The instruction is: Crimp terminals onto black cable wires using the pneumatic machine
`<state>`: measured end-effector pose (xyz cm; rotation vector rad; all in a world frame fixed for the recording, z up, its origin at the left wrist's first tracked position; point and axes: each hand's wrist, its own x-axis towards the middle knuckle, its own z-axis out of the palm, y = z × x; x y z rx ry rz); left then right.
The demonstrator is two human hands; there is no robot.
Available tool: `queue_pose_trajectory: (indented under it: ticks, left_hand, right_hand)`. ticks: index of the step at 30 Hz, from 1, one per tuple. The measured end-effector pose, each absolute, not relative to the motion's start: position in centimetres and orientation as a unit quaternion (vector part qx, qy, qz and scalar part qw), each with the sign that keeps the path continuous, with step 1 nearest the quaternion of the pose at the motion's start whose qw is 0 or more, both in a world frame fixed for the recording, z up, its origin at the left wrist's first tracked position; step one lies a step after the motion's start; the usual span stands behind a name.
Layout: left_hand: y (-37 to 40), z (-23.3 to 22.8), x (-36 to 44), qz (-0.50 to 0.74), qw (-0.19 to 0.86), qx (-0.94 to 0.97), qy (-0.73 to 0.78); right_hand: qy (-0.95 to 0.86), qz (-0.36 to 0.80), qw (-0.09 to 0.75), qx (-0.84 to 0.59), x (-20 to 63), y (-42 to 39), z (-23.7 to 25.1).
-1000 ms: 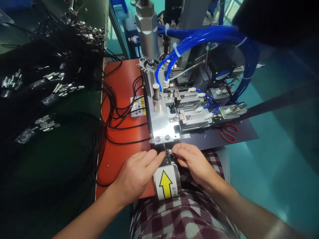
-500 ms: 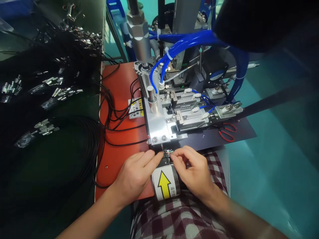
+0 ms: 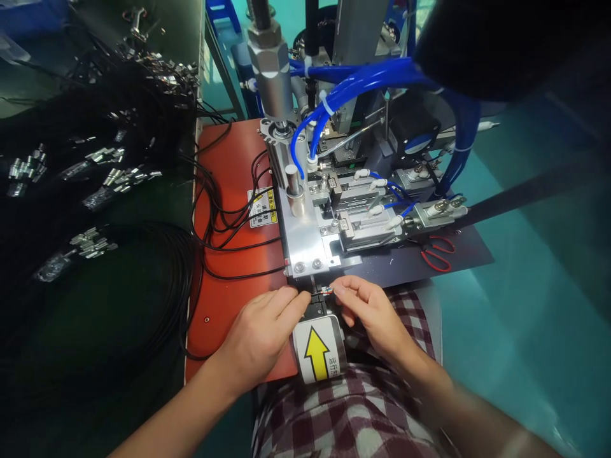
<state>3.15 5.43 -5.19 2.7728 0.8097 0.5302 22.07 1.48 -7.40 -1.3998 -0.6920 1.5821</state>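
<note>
left hand (image 3: 260, 334): fingertips pinched on black cable, pinning it on orange mat (image 3: 233, 172) | right hand (image 3: 370, 312): closed on coloured wire ends (image 3: 327, 291), aligned at aluminium fixture (image 3: 305, 245) slot, near edge | red scissors (image 3: 436, 253) far right

One head-worn view looks forward and down, close over the metal fixture (image 3: 310, 235), its edges perhaps blurred.

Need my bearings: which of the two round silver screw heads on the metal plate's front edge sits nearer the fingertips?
The right-hand round silver screw head, nearest the metal plate's notch, directly above the right hand.
</note>
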Motion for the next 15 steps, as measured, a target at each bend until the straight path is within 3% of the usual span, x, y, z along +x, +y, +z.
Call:
queue_pose_trajectory:
  ticks: [8, 15]
  left_hand:
    - [3.4, -4.5, 3.1, 0.085, 0.029, 0.935, 0.344]
    - [3.3, -4.9, 4.0, 0.111, 0.166, 0.909, 0.365]
  right_hand:
    - [-0.266, 0.631, 0.453, -0.571, 21.5, 1.8, -7.6]
    - [-0.268, 0.657, 0.462, -0.533, 21.3, 1.7, -7.9]
